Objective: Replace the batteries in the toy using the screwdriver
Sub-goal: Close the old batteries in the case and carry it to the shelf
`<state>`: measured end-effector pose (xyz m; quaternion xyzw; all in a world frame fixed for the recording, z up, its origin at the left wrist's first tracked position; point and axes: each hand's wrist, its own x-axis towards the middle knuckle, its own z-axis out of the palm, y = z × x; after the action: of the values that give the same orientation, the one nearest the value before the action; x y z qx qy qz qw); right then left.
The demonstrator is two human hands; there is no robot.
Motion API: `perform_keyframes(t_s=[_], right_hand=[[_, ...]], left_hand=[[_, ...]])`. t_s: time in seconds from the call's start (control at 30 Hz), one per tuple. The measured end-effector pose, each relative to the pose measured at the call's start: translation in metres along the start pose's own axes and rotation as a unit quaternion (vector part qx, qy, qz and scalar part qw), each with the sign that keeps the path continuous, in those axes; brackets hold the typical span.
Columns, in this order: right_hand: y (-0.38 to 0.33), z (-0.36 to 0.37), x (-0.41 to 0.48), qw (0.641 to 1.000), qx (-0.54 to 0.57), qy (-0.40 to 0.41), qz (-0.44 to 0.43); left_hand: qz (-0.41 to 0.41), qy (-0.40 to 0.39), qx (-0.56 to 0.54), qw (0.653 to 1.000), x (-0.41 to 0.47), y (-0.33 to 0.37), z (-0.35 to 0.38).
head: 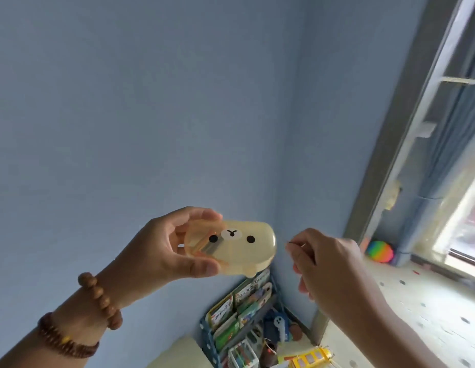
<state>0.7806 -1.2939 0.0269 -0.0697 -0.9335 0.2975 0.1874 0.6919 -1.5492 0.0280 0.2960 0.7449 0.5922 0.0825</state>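
Blue wall (151,102) fills the view behind and above both hands. Window (464,235) with blue curtain (448,142) is to the right of the right hand. Pale dotted floor (416,301) lies below and right of the right hand. Book rack (239,314) full of picture books stands below, between the two hands.

Left hand (162,248) is raised, with fingers on top and thumb underneath, gripping the left end of the toy (239,243). The toy is translucent yellow with a bear face, held in the air with its face toward the camera. It is just left of the right hand, not touching it.

Right hand (329,264) has curled fingers, pinching a thin tool (290,243). Only the dark tip shows and it points at the toy; too small to tell if it is the screwdriver.

Rainbow ball (379,251) sits on the floor just right of the right hand. Bead bracelets (101,298) are on the left wrist.
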Motion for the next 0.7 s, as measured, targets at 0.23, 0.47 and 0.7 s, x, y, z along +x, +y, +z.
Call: perform_keyframes(t_s=[0.23, 0.47, 0.7], right_hand=[[0.062, -0.111, -0.086, 0.971, -0.11, 0.175, 0.12], [0.122, -0.193, -0.167, 0.919, -0.188, 0.265, 0.224], [0.178, -0.259, -0.208, 0.889, -0.213, 0.309, 0.263]], left_hand=[[0.047, -0.155, -0.031, 0.986, 0.022, 0.058, 0.129], [0.068, -0.264, -0.065, 0.96, 0.04, 0.096, 0.257], [0.08, -0.311, -0.07, 0.945, 0.059, 0.125, 0.357]])
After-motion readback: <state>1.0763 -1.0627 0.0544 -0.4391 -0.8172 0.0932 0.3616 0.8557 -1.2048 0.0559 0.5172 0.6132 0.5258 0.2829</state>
